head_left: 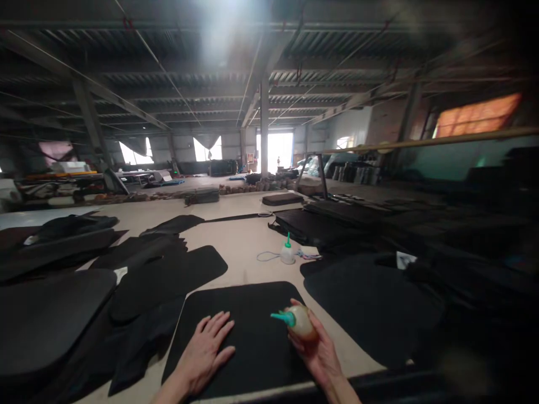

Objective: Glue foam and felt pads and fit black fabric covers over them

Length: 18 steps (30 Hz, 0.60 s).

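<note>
Directly before me a black mat piece [252, 331] with rounded corners lies flat on the pale table. My left hand [205, 348] rests on its left part, palm down and fingers spread. In my right hand [322, 356] is a squeeze bottle [304, 324], with my fingers wrapped round its body. The bottle is tilted nearly level over the mat's right part, its green nozzle pointing left. Amber liquid shows in its lower side. A second squeeze bottle [288, 252] with a green nozzle stands upright beyond the mat.
Black cut pieces [168, 275] lie overlapping on the left. A large black piece [374, 303] lies to the right, near stacked black pieces [311, 224]. A thin cord [268, 257] lies beside the standing bottle. Farther back is a post [264, 129].
</note>
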Each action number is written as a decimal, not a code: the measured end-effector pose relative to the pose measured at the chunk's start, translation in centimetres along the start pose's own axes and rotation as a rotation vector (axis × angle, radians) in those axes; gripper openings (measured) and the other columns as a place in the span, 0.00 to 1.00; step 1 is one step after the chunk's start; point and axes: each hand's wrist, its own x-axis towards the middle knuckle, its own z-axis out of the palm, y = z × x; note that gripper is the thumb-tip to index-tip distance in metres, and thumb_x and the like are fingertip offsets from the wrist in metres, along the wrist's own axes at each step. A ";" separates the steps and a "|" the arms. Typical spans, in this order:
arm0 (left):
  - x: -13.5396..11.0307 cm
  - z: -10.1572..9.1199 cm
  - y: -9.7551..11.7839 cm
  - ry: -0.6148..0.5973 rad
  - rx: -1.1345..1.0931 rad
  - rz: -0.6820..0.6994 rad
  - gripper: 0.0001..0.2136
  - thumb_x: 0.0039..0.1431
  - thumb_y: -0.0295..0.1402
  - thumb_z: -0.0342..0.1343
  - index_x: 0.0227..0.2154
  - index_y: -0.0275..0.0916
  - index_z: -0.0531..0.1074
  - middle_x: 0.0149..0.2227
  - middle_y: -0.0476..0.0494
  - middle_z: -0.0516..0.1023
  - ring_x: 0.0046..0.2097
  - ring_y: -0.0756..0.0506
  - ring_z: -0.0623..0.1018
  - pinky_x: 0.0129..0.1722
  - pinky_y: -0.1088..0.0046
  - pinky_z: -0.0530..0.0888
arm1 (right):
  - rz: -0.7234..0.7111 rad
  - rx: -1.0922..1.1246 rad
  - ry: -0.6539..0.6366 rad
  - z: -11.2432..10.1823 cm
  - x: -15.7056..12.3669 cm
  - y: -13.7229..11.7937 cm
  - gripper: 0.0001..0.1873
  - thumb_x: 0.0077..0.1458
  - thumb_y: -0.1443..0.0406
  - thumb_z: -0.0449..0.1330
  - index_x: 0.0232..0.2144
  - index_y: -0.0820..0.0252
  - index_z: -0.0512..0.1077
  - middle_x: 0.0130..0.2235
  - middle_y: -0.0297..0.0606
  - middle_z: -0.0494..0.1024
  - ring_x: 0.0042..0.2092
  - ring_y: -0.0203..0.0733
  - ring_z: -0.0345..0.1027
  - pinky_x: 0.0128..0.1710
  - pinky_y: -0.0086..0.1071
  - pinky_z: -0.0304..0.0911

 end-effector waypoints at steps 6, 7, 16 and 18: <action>0.5 1.3 -1.1 -0.005 0.091 0.044 0.28 0.68 0.52 0.38 0.68 0.52 0.50 0.71 0.49 0.50 0.70 0.44 0.54 0.67 0.60 0.52 | 0.021 -0.095 0.037 0.4 0.2 0.2 0.27 0.56 0.51 0.64 0.55 0.55 0.69 0.41 0.42 0.77 0.30 0.38 0.67 0.23 0.28 0.59; 0.5 1.7 -1.3 0.003 0.109 0.054 0.29 0.68 0.52 0.38 0.68 0.52 0.49 0.71 0.49 0.50 0.70 0.44 0.54 0.67 0.60 0.52 | 0.028 -0.096 0.028 0.6 0.1 0.1 0.27 0.57 0.51 0.64 0.55 0.55 0.69 0.42 0.43 0.77 0.32 0.39 0.68 0.25 0.29 0.60; 0.1 4.7 -3.1 0.146 0.244 0.140 0.31 0.66 0.53 0.43 0.69 0.53 0.46 0.70 0.52 0.53 0.68 0.44 0.60 0.65 0.64 0.54 | -0.010 -0.399 -0.066 3.1 -2.0 -1.6 0.32 0.52 0.59 0.68 0.57 0.56 0.64 0.41 0.43 0.76 0.31 0.37 0.66 0.25 0.28 0.59; 0.1 4.8 -3.1 0.159 0.266 0.153 0.31 0.66 0.53 0.43 0.69 0.53 0.45 0.70 0.52 0.54 0.68 0.44 0.61 0.65 0.64 0.54 | -0.025 -0.433 -0.022 3.0 -2.0 -1.9 0.28 0.53 0.54 0.66 0.52 0.59 0.67 0.36 0.40 0.75 0.25 0.33 0.62 0.20 0.25 0.54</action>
